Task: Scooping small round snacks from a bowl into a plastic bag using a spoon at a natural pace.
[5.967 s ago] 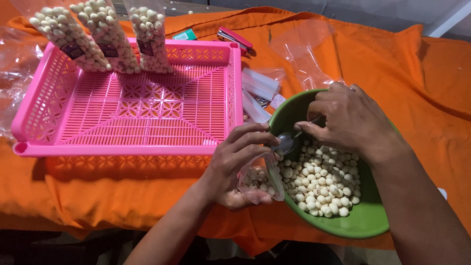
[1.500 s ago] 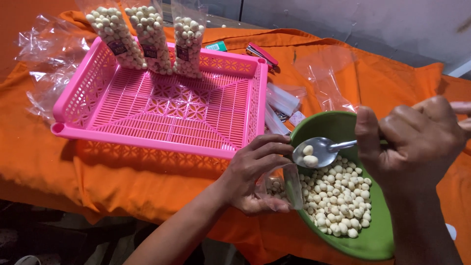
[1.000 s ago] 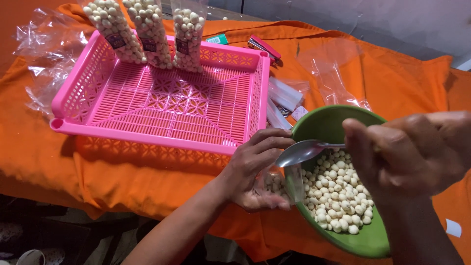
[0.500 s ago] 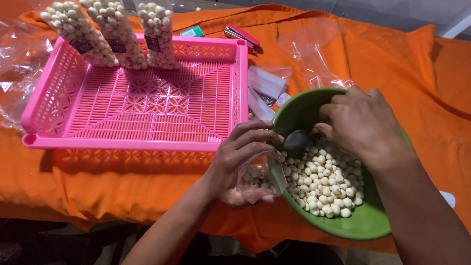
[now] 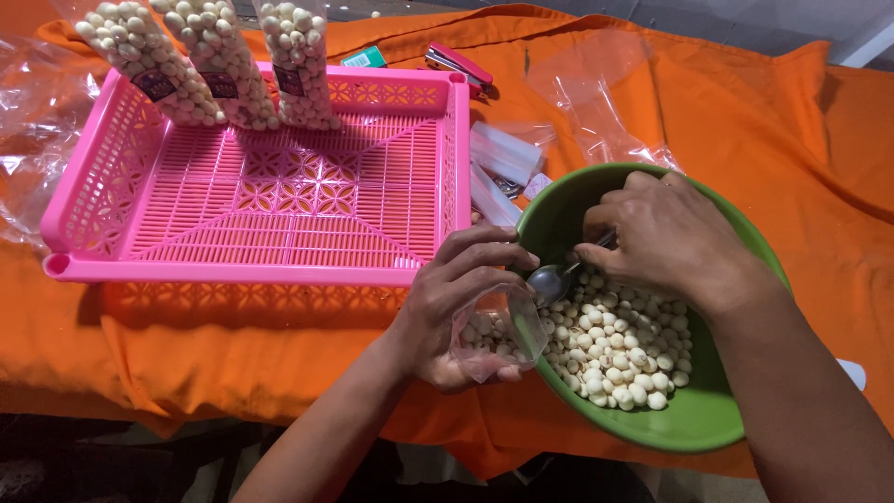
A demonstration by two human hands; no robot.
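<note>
Filling step: the left hand cups a small clear bag — partly filled with pale round pieces — at the rim of the green bowl. The right hand pinches a metal spoon, its bowl dipped to the pieces — the scoop judged under way. Next calls for a level lift into the bag mouth.

Three tall clear plastic bags of pale round balls, each bearing a small dark label, stand along the far edge of the pink plastic basket; empty clear bags lie on the orange cloth beyond.
</note>
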